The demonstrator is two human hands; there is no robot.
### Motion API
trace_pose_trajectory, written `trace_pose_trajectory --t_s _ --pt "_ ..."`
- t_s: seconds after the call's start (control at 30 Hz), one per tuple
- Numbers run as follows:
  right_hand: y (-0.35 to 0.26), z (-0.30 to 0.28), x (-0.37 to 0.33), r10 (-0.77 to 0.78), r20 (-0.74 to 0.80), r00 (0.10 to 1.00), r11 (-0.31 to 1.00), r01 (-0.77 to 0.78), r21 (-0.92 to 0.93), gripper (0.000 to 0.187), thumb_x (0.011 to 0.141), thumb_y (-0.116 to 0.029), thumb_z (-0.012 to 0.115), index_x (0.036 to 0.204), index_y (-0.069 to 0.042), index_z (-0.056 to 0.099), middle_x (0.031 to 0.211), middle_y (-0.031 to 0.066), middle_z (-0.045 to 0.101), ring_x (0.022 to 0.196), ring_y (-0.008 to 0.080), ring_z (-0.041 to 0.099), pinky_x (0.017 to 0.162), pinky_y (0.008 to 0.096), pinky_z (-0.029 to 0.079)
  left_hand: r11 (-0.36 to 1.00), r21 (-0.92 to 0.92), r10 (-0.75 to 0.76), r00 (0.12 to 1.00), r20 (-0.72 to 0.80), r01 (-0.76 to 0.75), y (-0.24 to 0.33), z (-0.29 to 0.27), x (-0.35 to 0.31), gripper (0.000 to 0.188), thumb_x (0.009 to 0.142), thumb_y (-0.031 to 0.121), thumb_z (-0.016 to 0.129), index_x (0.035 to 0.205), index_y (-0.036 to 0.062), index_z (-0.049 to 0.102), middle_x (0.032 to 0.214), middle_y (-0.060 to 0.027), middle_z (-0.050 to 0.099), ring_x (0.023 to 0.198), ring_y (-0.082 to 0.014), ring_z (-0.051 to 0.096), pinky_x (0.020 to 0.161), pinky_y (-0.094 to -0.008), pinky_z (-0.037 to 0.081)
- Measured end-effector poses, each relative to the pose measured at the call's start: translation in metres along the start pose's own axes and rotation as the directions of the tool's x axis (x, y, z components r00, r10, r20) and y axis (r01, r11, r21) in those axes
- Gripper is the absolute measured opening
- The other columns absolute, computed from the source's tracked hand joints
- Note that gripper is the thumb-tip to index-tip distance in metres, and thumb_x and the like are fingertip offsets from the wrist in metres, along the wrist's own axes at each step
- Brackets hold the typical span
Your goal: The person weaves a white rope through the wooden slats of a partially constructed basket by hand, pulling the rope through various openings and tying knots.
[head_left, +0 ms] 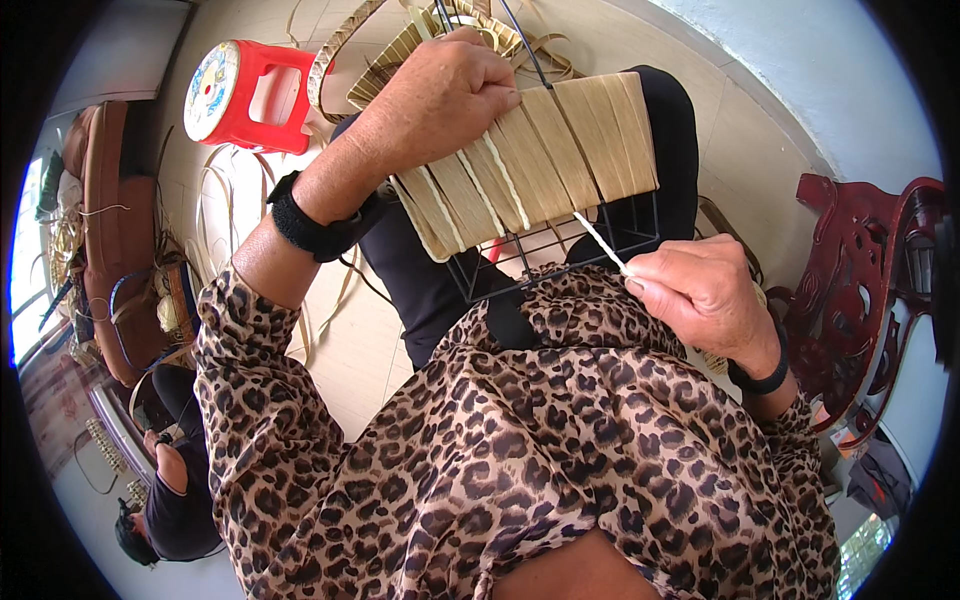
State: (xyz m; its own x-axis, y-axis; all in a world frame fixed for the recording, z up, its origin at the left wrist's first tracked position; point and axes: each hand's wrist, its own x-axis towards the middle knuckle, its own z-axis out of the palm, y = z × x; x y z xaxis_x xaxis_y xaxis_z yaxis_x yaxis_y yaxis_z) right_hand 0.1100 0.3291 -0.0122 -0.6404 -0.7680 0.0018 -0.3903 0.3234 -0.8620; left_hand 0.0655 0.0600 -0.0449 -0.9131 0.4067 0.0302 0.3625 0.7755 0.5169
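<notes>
Across my lap rests a black wire basket frame (520, 245), tilted, with a side covered in wide, flat tan strips (612, 130). Lines of white cord run down between some strips; dark gaps show between others. My left hand (455, 95) grips the top edge of the covered side, its fingers curled over and partly hidden behind it. A white cord (602, 240) leads taut from the lower edge of the strips to my right hand (700, 292). Thumb and forefinger there pinch its end, apart from the frame.
A red stool (285, 97) with a patterned white seat stands far left. Beyond my left hand sits another strip basket (382, 78) with a braided handle. Loose strips lie on the tiled floor. At right is a dark red carved chair (850, 290); at lower left, another person (185, 510) in black.
</notes>
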Motion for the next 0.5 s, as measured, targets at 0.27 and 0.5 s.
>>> trace_pose_trajectory --t_s 0.27,0.5 --pt "0.005 -0.009 0.032 -0.226 0.106 0.968 0.964 0.238 -0.117 0.007 0.070 -0.003 0.061 0.074 -0.001 0.056 0.061 0.0118 0.052 0.052 0.0274 0.053 0.045 0.0332 0.041 0.999 -0.019 0.050 0.998 -0.030 -0.051 -0.002 0.012 0.002 0.015 0.079 0.018 0.059 0.080 0.0034 0.062 0.083 -0.0052 0.057 0.077 -0.0207 0.059 0.068 -0.0305 0.046" --pt "0.015 0.001 0.011 -0.185 0.322 0.929 0.967 0.231 -0.110 0.007 0.071 -0.008 0.060 0.069 -0.004 0.054 0.058 0.0090 0.049 0.051 0.0259 0.052 0.045 0.0334 0.041 0.996 -0.072 0.056 0.995 -0.077 -0.061 -0.003 0.019 0.002 0.014 0.078 0.015 0.059 0.080 0.0011 0.061 0.080 -0.0066 0.056 0.075 -0.0214 0.057 0.067 -0.0313 0.045"
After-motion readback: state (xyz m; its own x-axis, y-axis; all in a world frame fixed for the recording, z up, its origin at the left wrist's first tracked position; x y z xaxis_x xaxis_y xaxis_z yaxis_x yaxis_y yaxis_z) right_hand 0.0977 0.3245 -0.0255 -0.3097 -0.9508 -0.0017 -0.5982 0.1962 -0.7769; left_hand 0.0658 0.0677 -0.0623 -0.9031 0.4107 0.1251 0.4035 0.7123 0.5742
